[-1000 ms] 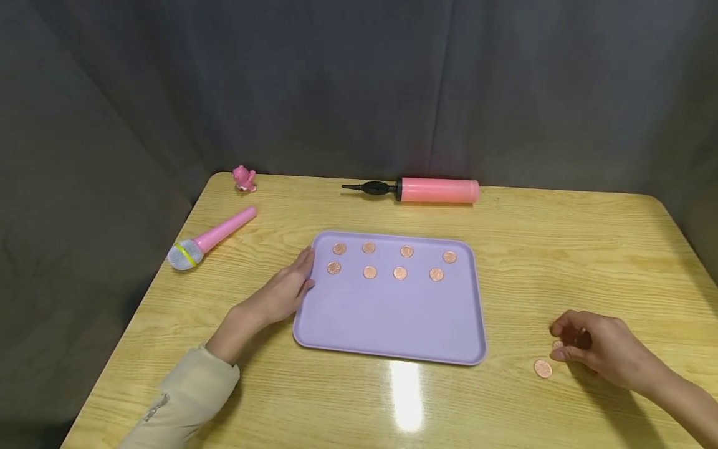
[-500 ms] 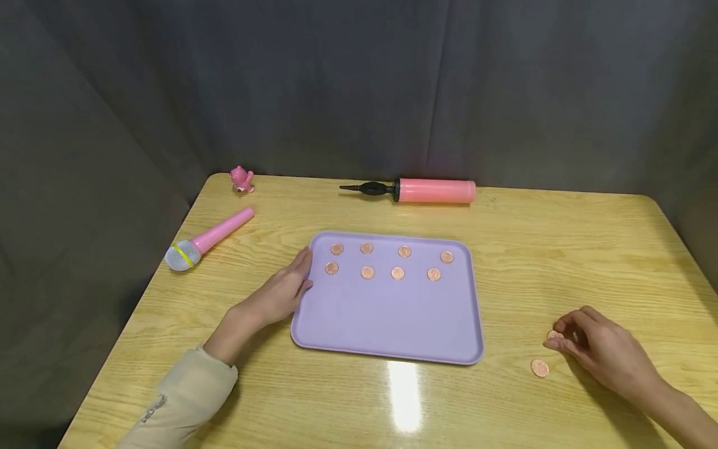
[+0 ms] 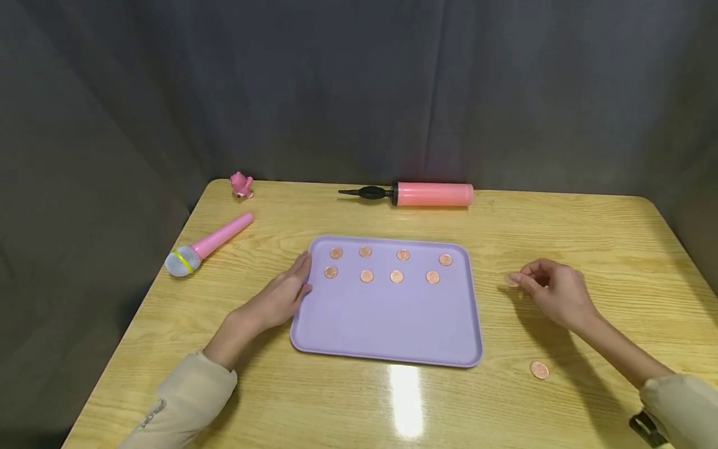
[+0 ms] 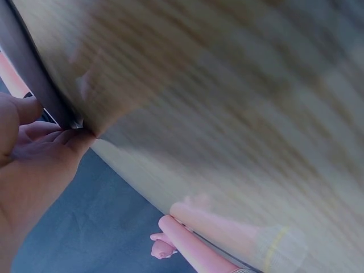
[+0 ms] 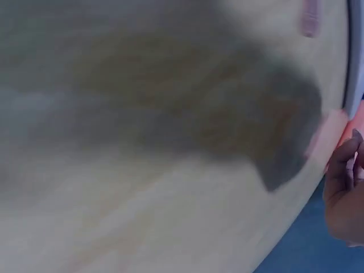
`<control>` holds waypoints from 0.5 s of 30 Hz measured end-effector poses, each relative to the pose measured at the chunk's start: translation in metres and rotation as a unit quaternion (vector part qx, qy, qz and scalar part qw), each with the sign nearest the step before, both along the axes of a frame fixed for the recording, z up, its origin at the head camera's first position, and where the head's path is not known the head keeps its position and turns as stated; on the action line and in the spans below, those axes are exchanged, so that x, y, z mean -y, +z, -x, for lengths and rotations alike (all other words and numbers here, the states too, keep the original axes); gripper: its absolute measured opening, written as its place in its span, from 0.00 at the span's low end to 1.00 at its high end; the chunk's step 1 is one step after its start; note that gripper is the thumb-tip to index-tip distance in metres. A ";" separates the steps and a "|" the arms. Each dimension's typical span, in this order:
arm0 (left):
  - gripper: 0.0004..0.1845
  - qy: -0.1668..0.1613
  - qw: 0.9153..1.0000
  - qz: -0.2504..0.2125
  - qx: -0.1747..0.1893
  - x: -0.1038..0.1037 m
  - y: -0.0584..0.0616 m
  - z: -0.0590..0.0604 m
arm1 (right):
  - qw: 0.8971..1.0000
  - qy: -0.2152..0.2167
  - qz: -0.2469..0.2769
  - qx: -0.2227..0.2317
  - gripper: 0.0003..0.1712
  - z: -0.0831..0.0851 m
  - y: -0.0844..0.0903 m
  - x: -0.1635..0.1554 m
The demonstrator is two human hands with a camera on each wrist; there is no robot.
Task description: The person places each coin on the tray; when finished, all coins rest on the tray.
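Tray [image 3: 387, 324] holds eight coins [image 3: 396, 276] — left hand [image 3: 283, 293] flat against its edge, right hand [image 3: 552, 290] pinching a coin [image 3: 511, 280].

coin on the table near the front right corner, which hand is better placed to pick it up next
Right, probably. The loose coin lies on the table on the right hand's side, though that hand already pinches a coin beside the tray. The left hand rests on the tray's far left edge.

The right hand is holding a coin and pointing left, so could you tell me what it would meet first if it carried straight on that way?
Most likely the right rim of the purple tray. The right hand pinches a coin above the table, fingers aimed left; its height is unclear, so it might pass over the rim.
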State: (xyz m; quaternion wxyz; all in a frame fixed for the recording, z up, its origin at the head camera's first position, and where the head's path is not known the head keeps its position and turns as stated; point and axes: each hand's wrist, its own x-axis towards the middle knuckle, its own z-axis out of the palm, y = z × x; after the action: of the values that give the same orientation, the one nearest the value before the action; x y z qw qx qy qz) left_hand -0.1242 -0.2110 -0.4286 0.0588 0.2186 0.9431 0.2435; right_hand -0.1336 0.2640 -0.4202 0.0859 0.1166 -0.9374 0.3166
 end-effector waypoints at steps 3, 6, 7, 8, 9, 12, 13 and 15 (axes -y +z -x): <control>0.31 0.001 1.000 -0.004 0.004 0.000 -0.003 -0.001 | 0.997 -0.003 0.033 0.068 0.14 0.016 0.009 0.025; 0.31 0.002 1.000 -0.005 0.005 0.000 -0.006 -0.002 | 0.993 0.005 0.054 0.107 0.16 0.032 0.015 0.055; 0.31 0.003 1.000 -0.005 0.005 0.001 -0.006 -0.002 | 0.991 0.008 0.061 0.117 0.16 0.036 0.017 0.067; 0.31 0.002 1.000 -0.004 0.004 0.001 -0.007 -0.002 | 0.990 0.016 0.067 0.120 0.15 0.040 0.018 0.078; 0.31 0.003 1.000 -0.005 0.004 0.001 -0.007 -0.002 | 0.990 0.022 0.070 0.122 0.14 0.044 0.019 0.090; 0.31 0.000 1.000 -0.006 -0.003 0.002 -0.006 -0.002 | 0.983 0.046 0.100 0.146 0.11 0.050 0.019 0.127; 0.31 -0.001 1.000 -0.006 -0.006 0.002 -0.006 -0.001 | 0.981 0.056 0.106 0.152 0.09 0.051 0.018 0.139; 0.31 -0.004 1.000 -0.006 -0.010 0.002 -0.004 0.000 | 0.976 0.074 0.119 0.167 0.07 0.051 0.016 0.161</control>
State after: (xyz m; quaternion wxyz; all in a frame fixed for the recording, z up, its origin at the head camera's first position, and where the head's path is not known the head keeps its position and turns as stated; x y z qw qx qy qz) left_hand -0.1246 -0.2127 -0.4323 0.0488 0.2256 0.9411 0.2469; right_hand -0.1841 0.1026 -0.4044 -0.0820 0.1205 -0.8828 0.4466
